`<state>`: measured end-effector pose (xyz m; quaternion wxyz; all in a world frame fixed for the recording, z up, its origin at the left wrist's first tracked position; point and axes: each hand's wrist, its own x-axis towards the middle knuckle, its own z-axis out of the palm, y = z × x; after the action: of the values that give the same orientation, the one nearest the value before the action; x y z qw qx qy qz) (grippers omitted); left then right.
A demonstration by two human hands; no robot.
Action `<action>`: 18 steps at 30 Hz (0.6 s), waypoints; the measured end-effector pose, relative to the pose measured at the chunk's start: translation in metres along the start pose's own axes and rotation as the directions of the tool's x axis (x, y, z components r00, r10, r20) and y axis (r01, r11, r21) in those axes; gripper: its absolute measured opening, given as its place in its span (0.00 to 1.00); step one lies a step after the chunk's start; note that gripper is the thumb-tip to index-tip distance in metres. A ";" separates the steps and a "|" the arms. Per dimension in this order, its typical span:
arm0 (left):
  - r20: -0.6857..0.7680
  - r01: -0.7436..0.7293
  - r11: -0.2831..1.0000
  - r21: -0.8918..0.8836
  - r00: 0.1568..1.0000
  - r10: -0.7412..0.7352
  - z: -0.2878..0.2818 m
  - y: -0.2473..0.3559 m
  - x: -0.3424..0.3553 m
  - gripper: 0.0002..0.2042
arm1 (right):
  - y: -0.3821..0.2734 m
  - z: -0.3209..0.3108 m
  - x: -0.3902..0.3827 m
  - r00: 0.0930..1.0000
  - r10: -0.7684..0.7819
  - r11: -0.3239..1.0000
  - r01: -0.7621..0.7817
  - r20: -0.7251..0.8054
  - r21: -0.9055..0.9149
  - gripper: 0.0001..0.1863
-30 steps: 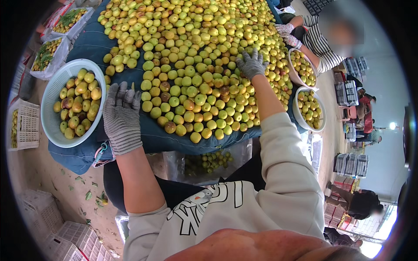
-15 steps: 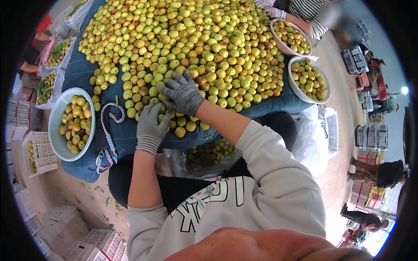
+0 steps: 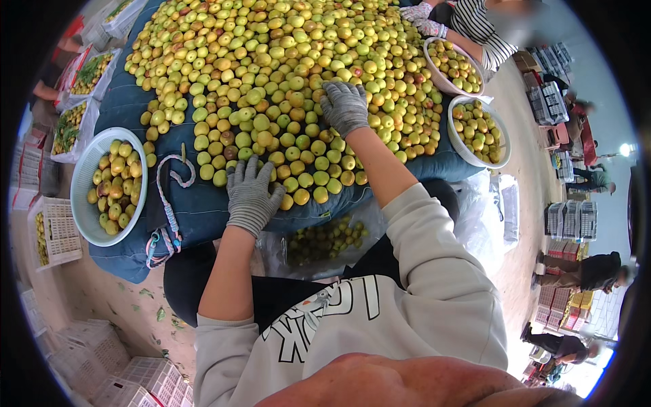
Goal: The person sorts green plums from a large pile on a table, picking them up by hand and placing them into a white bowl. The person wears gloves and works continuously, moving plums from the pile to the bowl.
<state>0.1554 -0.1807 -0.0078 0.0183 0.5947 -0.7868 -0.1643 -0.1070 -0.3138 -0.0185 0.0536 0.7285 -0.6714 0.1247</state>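
Observation:
A broad layer of small round yellow-green fruits, some with brown patches and looking like jujubes, covers a dark blue padded cloth. My left hand, in a grey knitted glove, rests at the near edge of the layer. Its fingers are spread, the tips touching the closest fruits, and nothing shows in its grasp. Farther off and to the right, my right hand, gloved the same way, lies over the fruits with its fingers stretched forward. The underside of that palm is hidden.
A pale blue basket of browner fruits stands at the left, beside a braided rope. On the right are a white basket and a pink basket, near a co-worker's striped sleeve. More fruits lie in clear plastic below the edge.
My right hand has moved away from the left one, farther out and to the right across the fruits. My left hand has shifted slightly right, and its fingers have spread.

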 end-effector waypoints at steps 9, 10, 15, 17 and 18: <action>0.020 -0.019 0.999 -0.026 1.000 0.020 -0.002 -0.001 0.000 0.32 | -0.025 -0.004 0.032 0.967 -0.036 0.992 0.066 0.253 -0.109 0.29; 0.019 -0.017 0.999 -0.027 1.000 0.018 -0.001 -0.002 -0.001 0.32 | -0.027 -0.006 0.034 0.955 -0.040 0.986 0.085 0.293 -0.141 0.30; 0.009 -0.035 0.998 -0.060 0.999 0.036 -0.003 -0.002 0.002 0.31 | -0.029 -0.015 0.042 0.928 -0.148 0.961 0.216 0.342 -0.171 0.27; 0.010 -0.041 0.997 -0.067 0.999 0.042 -0.002 -0.002 0.000 0.31 | -0.039 -0.020 0.054 0.893 -0.084 0.973 0.168 0.442 -0.155 0.25; 0.011 -0.040 0.997 -0.068 0.999 0.041 -0.001 -0.003 0.000 0.31 | -0.047 -0.022 0.060 0.869 -0.082 0.972 0.178 0.488 -0.154 0.23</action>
<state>0.1584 -0.1813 -0.0073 0.0367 0.5765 -0.7928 -0.1943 -0.0586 -0.3616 0.0219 -0.0347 0.7717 -0.6218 -0.1289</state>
